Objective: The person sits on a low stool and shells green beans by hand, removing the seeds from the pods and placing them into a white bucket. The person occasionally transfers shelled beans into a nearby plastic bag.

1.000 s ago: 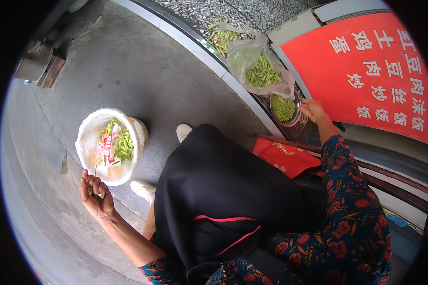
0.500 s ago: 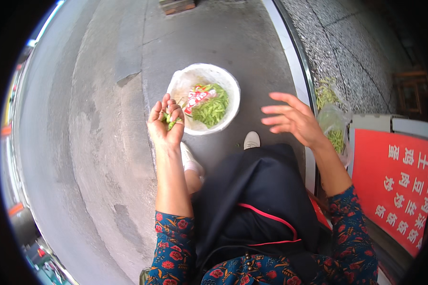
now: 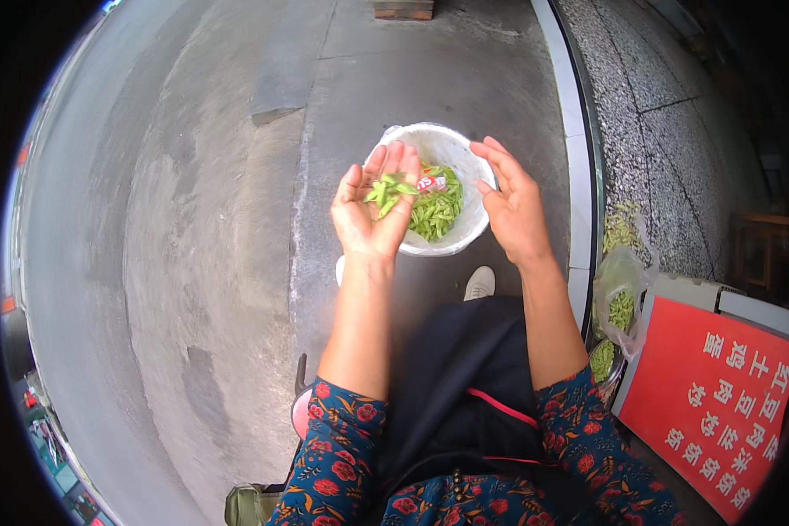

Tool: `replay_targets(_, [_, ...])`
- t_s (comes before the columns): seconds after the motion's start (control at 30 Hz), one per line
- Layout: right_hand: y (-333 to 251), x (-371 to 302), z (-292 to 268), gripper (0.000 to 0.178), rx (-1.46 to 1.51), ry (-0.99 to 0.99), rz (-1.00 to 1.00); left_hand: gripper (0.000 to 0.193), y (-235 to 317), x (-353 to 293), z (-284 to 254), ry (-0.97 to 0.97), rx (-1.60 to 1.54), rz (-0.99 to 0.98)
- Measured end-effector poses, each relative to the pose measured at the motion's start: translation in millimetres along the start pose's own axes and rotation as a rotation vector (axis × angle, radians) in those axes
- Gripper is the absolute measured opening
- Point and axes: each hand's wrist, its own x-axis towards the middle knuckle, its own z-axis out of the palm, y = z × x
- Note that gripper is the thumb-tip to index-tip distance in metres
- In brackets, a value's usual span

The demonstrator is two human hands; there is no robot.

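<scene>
Several green bean pods (image 3: 387,195) lie across the upturned palm of my left hand (image 3: 368,226), which holds them with its fingers lightly curved. This hand is over the left side of a white bucket (image 3: 475,223) standing on the floor. Inside the bucket are many more green pods (image 3: 436,215), with a red and white printed wrapper (image 3: 430,183) partly among them. My right hand (image 3: 517,210) is raised at the bucket's right rim, thumb and fingers apart, with nothing visible in it. Whether it touches the rim I cannot tell.
To the right, beyond a white-tiled edge (image 3: 579,175), lie a clear plastic bag (image 3: 618,285) with green pods and a bowl (image 3: 603,359) of green pieces. A red signboard (image 3: 710,386) leans nearby. My white shoe (image 3: 480,283) is near the bucket. A brick block (image 3: 403,10) stands far ahead.
My left hand has opened from a curled grip on the pods to a nearly flat palm and is now over the bucket. My right hand has come closer to the bucket's rim.
</scene>
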Motion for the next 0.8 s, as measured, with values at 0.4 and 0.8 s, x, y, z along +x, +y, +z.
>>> replay_targets(0.4, [0, -11, 21, 0.023, -0.238, -0.098, -0.133, 0.048, -18, 3, -3, -0.075, 0.089, -0.081])
replay_targets(0.8, [14, 2, 5, 0.014, 0.094, -0.176, 0.135, 0.019, -12, 0, -7, 0.127, 0.846, -0.082])
